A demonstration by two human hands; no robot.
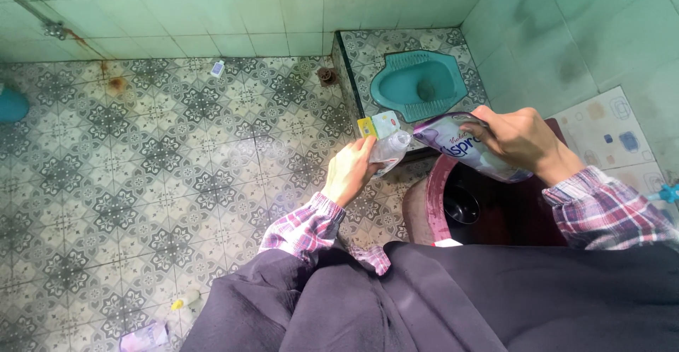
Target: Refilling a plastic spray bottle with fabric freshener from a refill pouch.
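Left hand (348, 172) of mine is closed around a small clear bottle (390, 149), fingers wrapped on its body, holding it tilted with the mouth toward the right. Its label (378, 124) is yellow, green and white and sits at the upper end, above my knuckles. My right hand (522, 138) is clamped on a soft purple and white pouch (463, 147), gripping it from above near its upper edge. I hold the pouch slanted, its left corner meeting the mouth of the bottle, so the two touch or nearly touch there; I cannot tell if anything flows between them.

Both things hang in the air over the edge of a dark red bucket (423, 207), which stands just below my right forearm and has a black scoop or cup (461, 205) inside it. Plaid sleeves (304, 226) cover both my wrists, and dark cloth of my trousers (438, 302) fills the bottom of the view.

Beyond the hands, a teal squat toilet (419, 83) is set in a raised tiled step against the far wall. I see a patterned grey tile floor (163, 154) to the left, with a round drain (327, 76) near the step, a tiny white bottle (217, 68) by the wall, and a crumpled purple wrapper (144, 337) near the bottom left. Pale green tiles (233, 9) cover the walls.
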